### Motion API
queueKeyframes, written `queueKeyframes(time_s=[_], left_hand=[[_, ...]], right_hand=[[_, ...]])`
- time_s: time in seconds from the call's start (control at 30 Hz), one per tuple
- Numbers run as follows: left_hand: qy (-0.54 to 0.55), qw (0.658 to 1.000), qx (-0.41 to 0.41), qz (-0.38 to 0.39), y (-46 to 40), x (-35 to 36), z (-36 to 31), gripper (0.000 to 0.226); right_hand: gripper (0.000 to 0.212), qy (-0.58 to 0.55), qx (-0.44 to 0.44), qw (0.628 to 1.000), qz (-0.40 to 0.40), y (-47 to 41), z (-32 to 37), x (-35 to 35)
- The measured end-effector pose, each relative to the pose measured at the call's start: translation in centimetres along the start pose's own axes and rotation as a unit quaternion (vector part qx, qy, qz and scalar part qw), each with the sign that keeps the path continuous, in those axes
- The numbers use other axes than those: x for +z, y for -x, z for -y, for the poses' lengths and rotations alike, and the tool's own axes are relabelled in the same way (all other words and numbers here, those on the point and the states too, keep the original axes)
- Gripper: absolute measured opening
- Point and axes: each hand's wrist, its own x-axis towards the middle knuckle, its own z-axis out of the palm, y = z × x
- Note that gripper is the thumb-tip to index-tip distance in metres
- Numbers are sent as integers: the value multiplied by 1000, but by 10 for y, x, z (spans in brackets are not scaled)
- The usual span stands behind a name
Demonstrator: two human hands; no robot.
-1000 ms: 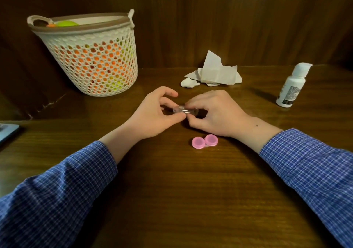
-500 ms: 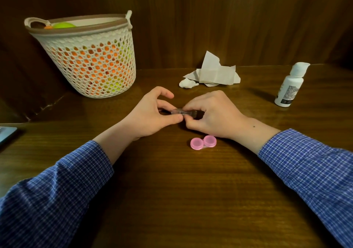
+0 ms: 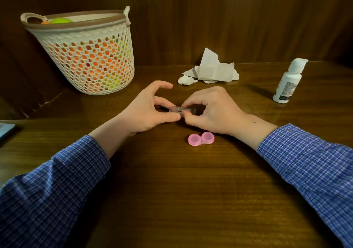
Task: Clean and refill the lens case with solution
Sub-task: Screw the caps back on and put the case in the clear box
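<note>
Tabletop (image 3: 172,200): a dark wooden surface is seen, on which every item rests; nothing on it apart from the held piece is shifted against the views of a second ago.
Basket (image 3: 89,60): a white mesh basket with orange and green contents is set at the far left, well apart from the work.
Tissue (image 3: 212,69): crumpled white paper is left at the back, just beyond the hands, untouched.
Solution bottle (image 3: 288,81): it is stood upright at the far right with its cap on, so refilling is judged not yet begun.
Left hand (image 3: 147,110): thumb and fingers are pinched narrowly on the left end of the clear piece.
Right hand (image 3: 212,112): it is closed on the right end of the same piece, the fingers curled over it.
Clear piece (image 3: 180,109): a small transparent part, held between both hands just above the tabletop; a second ago a round face was shown, now it is turned edge-on. Its exact identity cannot be told.
Lens case (image 3: 201,138): the pink twin-cup case is lying just in front of the right hand, touched by neither hand.
Meaning: the hands are judged occupied with the clear part, and the case itself is yet to be handled.
</note>
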Motion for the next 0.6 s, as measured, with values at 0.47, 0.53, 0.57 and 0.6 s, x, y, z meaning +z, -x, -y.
queueKeyframes(time_s=[0.47, 0.53, 0.57, 0.6], left_hand=[[-53, 998, -8, 28, -2, -3, 5, 65], [-51, 998, -9, 32, -2, -3, 3, 65], [-53, 998, -7, 33, -3, -2, 3, 60], [-57, 998, -5, 35, -4, -2, 4, 55]], right_hand=[[18, -214, 218, 943, -134, 12, 0, -16], [16, -206, 154, 961, -101, 32, 6, -30], [14, -199, 125, 970, -58, 44, 9, -35], [14, -187, 103, 977, -1, 55, 11, -39]])
